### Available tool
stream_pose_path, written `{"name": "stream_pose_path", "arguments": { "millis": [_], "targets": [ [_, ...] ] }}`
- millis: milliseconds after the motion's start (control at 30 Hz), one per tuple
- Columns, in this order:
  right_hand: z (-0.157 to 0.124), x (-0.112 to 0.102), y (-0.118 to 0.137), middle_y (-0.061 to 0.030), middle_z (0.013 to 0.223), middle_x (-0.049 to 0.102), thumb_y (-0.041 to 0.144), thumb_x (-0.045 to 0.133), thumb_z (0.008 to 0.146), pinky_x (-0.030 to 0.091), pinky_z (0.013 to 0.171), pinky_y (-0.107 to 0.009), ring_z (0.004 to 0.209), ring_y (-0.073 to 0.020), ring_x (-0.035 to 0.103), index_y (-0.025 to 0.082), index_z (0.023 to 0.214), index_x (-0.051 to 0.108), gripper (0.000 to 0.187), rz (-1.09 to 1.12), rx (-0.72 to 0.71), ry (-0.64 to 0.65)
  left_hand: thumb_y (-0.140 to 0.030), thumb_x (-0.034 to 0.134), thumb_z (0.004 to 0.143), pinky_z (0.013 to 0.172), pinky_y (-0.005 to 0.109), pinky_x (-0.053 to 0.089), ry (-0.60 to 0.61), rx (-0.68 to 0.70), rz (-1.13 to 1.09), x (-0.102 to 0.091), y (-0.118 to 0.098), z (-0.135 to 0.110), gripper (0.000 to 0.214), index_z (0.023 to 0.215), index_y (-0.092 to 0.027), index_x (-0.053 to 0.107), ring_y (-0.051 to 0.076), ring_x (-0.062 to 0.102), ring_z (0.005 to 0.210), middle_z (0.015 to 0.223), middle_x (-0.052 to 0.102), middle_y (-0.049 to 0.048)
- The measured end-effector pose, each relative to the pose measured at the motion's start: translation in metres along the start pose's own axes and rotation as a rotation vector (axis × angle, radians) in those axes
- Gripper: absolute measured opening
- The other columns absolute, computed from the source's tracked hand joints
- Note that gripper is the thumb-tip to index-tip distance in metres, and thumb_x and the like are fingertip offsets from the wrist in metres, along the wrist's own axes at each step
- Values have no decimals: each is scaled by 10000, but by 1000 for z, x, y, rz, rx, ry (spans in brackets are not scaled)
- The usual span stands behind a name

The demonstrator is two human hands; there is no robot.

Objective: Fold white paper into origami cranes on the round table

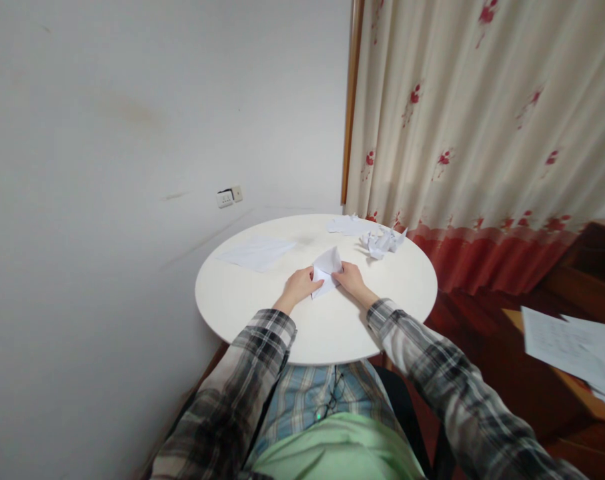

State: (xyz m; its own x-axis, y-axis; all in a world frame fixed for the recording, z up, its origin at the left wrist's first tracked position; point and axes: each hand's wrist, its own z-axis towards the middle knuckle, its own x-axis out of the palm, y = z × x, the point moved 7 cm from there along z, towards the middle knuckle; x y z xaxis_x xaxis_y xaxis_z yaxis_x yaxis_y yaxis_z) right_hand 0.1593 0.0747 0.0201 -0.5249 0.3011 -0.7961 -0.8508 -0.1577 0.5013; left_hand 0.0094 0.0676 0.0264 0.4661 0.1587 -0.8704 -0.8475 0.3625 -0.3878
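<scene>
Wall (107, 133): white and scuffed in places; we note the bench close against it.
Curtain (462, 133): cream with red flowers, hanging behind the bench's far right.
Bench (242, 297): round, white-topped; we find the hands working over its middle.
Flat sheet (256, 253): lying at the left, beyond the left hand; in our judgement a sweep of that arm could drag it or push it off the rim.
Crumpled papers (381, 245): heaped towards the far right; being light, we judge, a knock or draught could scatter them.
Left hand (301, 287): grip pinched closed, thumb on top of the folded paper at its left side, fingertips partly hidden.
Right hand (351, 277): grip likewise closed on the opposite side, thumb over the paper, remaining fingers mostly hidden.
Folded paper (326, 267): held between both hands at mid-bench, one flap standing up. We see three hazards: uneven pulling could tear it; a slipping thumb could set the crease askew; early release could let the flap spring back.
</scene>
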Motion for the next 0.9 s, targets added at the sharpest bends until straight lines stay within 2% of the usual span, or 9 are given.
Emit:
{"name": "stream_pose_path", "arguments": {
  "millis": [267,567,667,767,833,900],
  "targets": [
    [-4,-9,-5,-105,923,656,201,499,734,367,640,-228,835,-185,585,127,905,628,226,-66,92,-38,-356,565,687,514,229,303,11,116,-73,6,-3,1,174,664,-189,523,122,487,552,594,543,-21],
    [-7,-12,-7,-102,929,651,207,492,740,363,611,-231,831,-191,587,140,913,618,225,-96,146,-33,-268,563,674,534,218,329,41,132,-181,7,-7,-1,98,658,-188,509,112,478,568,591,506,-39],
    [-7,-12,-7,-102,927,651,202,488,739,362,614,-234,832,-192,586,141,915,617,226,-103,144,-32,-305,563,695,530,217,325,36,176,-210,5,-10,-2,132,674,-188,507,107,462,555,588,500,-43],
    [-6,-11,-8,-102,939,648,207,484,743,362,622,-237,846,-195,584,143,918,612,226,-109,136,-36,-394,472,775,540,221,324,30,166,-227,5,-10,-1,232,679,-185,501,110,449,558,587,498,-36],
    [-6,-11,-8,-104,952,645,213,483,745,363,628,-239,858,-199,582,143,921,609,227,-114,132,-38,-402,390,821,549,224,324,11,162,-225,4,-9,1,288,661,-184,491,114,444,571,590,495,-29],
    [-6,-10,-8,-105,959,643,215,484,745,363,631,-241,865,-201,580,144,922,607,227,-115,127,-41,-382,379,828,558,226,326,-1,175,-224,4,-9,1,287,649,-185,485,117,448,584,597,495,-27]
  ]
}}
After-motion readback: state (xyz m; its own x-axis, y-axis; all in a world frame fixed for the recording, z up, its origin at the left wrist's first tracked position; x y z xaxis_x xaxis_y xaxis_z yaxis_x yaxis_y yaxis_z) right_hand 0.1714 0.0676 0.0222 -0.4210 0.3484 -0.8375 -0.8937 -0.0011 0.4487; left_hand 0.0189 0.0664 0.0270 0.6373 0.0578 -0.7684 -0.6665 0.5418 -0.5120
